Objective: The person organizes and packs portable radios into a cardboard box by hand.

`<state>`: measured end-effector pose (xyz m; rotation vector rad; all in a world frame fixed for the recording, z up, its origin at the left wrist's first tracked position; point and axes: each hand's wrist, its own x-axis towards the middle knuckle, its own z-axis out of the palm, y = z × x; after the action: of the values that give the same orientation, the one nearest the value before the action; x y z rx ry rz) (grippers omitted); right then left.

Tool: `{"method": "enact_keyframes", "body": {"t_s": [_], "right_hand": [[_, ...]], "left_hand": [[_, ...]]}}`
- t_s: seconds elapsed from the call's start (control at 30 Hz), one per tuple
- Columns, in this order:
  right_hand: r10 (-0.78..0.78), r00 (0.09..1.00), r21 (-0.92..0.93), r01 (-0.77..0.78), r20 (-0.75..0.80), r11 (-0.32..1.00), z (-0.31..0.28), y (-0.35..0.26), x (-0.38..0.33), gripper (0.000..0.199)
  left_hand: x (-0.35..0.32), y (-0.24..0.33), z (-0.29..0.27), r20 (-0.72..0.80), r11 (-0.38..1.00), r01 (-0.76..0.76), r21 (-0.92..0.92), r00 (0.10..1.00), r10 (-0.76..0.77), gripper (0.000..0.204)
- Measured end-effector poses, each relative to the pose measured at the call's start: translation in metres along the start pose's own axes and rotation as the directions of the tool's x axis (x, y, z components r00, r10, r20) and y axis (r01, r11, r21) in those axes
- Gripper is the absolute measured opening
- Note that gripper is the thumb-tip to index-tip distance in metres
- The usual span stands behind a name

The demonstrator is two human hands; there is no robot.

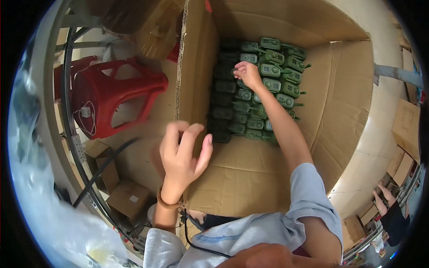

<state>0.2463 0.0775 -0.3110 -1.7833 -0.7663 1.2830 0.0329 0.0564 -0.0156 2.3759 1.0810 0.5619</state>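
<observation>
Nearest the camera, pale blue sleeves (250,232) frame both forearms. The left hand (181,154) hovers over the near left corner of the large cardboard box (250,178), its fingers (196,134) loosely curled and holding nothing; a brown band (166,203) circles that wrist. It hangs just by the upright left flap (194,67) and looks poised to steady the box rather than to pick anything up.

Further in, the right arm stretches across the bare cardboard floor of the box to the stack of green handheld devices (268,85), which lie in tight rows against the far left part of the box. The right hand (248,73) rests on the upper rows, its fingers pinched on one green unit (237,71) at the left end of a row; the grip itself is small in the picture, so whether the unit is lifted or only pressed into place cannot be told.

By my reading, the step in hand is setting or straightening a unit in the packed rows. The next move calls for seating that piece flush with its neighbours without knocking the stubby aerials on the right side of the stack.

Beyond the box, a red plastic stool (111,94) stands to the left, small cartons (129,198) sit on the floor, and another person's hand (384,196) shows at the far right.
</observation>
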Motion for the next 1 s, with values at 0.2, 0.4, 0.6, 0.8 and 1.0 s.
{"method": "enact_keyframes", "body": {"t_s": [0.2,0.4,0.6,0.8,1.0], "right_hand": [[-0.170,0.980,-0.326,0.129,-0.102,0.937,0.035,0.039,0.018,0.015],[-0.183,0.970,-0.345,0.118,-0.161,0.931,0.041,0.042,0.021,0.013],[-0.063,0.976,-0.386,-0.024,-0.210,0.922,0.048,0.026,0.019,0.021],[-0.206,0.953,-0.494,0.072,-0.223,0.866,0.057,0.033,0.020,0.024],[-0.246,0.938,-0.538,0.080,-0.243,0.839,0.062,0.038,0.023,0.025]], "left_hand": [[-0.004,-0.009,-0.003,0.011,0.997,0.007,0.080,1.000,-0.008,0.025],[-0.005,-0.014,-0.003,-0.008,0.999,-0.001,0.053,1.000,0.001,0.023],[-0.007,-0.012,-0.005,-0.008,0.999,0.029,0.025,1.000,-0.029,0.026],[-0.005,-0.011,-0.005,-0.005,0.999,0.027,0.026,1.000,-0.027,0.026],[-0.003,-0.010,-0.004,-0.013,0.999,0.036,-0.008,0.999,-0.036,0.025]]}}
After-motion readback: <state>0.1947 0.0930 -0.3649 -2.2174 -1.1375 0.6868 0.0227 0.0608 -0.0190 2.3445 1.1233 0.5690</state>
